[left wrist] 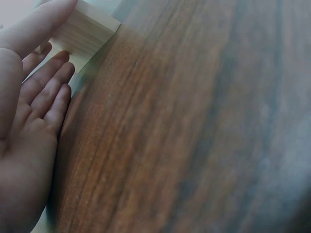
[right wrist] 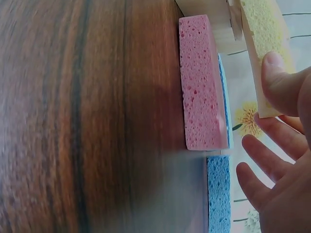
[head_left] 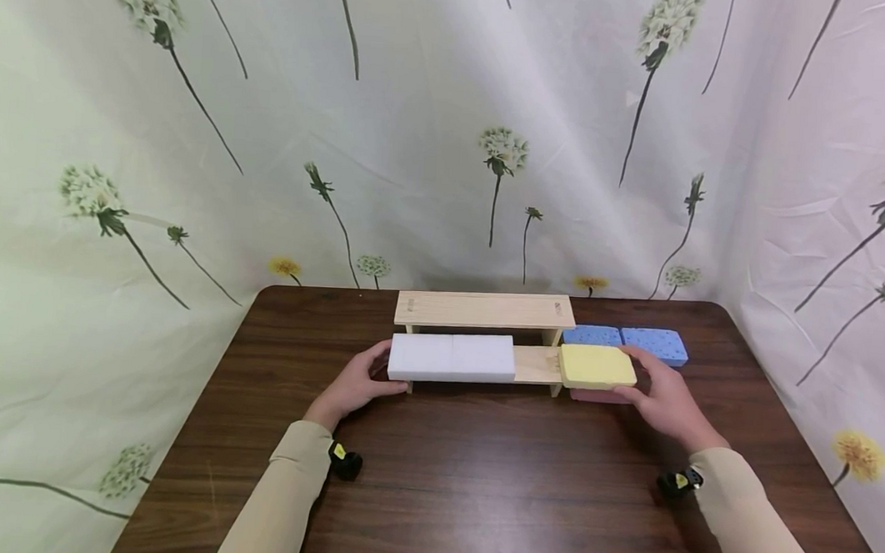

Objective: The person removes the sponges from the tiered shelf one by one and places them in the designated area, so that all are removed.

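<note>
Two white sponges [head_left: 452,357] lie end to end on the lower step of a two-tier wooden shelf [head_left: 486,310]. At that step's left end, my left hand [head_left: 354,382] grips the shelf, thumb in front and fingers behind. The left wrist view shows the thumb at the shelf's pale end panel [left wrist: 85,36], with the other fingers loosely extended. My right hand [head_left: 665,397] pinches a yellow sponge [head_left: 597,366] by its right end, thumb on the near side. Its left edge overlaps the right end of the step. Below it a pink sponge [right wrist: 200,85] rests on the table.
Two blue sponges [head_left: 655,344] lie side by side behind the pink one, right of the shelf. The dark wood-grain table [head_left: 476,487] stretches toward me. A white curtain [head_left: 419,142] printed with dandelions hangs right behind the table's far edge.
</note>
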`<action>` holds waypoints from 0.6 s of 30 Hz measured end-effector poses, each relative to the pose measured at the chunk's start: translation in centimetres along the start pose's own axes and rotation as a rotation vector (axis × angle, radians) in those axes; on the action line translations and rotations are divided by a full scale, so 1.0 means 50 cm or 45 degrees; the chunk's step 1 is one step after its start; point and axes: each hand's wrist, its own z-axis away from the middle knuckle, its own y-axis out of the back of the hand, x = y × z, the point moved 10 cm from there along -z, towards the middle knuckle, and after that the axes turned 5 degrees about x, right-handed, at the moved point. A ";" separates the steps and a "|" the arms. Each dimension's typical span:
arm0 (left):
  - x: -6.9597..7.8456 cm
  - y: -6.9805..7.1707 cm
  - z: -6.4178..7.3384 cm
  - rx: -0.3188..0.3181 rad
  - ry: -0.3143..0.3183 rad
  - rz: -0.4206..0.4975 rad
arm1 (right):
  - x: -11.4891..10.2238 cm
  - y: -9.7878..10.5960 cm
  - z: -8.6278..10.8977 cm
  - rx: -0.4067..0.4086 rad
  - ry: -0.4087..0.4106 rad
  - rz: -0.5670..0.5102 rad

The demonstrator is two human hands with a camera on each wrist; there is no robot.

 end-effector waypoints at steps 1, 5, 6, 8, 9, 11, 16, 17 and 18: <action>0.000 0.000 0.000 0.001 -0.001 0.003 | 0.001 0.001 0.001 0.003 0.000 0.001; -0.002 0.000 -0.002 -0.003 -0.021 0.027 | -0.003 0.009 0.005 0.030 0.041 0.019; -0.003 0.000 -0.003 -0.004 -0.026 0.034 | -0.003 0.010 0.006 0.036 0.051 0.026; -0.004 -0.001 -0.005 -0.006 -0.036 0.040 | -0.002 0.013 0.008 0.042 0.063 0.034; -0.005 0.000 -0.005 -0.006 -0.038 0.037 | 0.000 0.014 0.009 0.043 0.060 0.036; -0.006 0.000 -0.006 -0.006 -0.039 0.035 | 0.004 0.016 0.012 0.041 0.049 0.033; -0.007 0.000 -0.005 -0.006 -0.029 0.026 | 0.014 0.023 0.018 0.046 0.027 0.028; -0.007 0.000 -0.005 -0.006 -0.026 0.026 | 0.016 0.024 0.019 0.048 0.023 0.029; -0.007 0.000 -0.004 -0.006 -0.023 0.025 | 0.018 0.026 0.020 0.051 0.022 0.033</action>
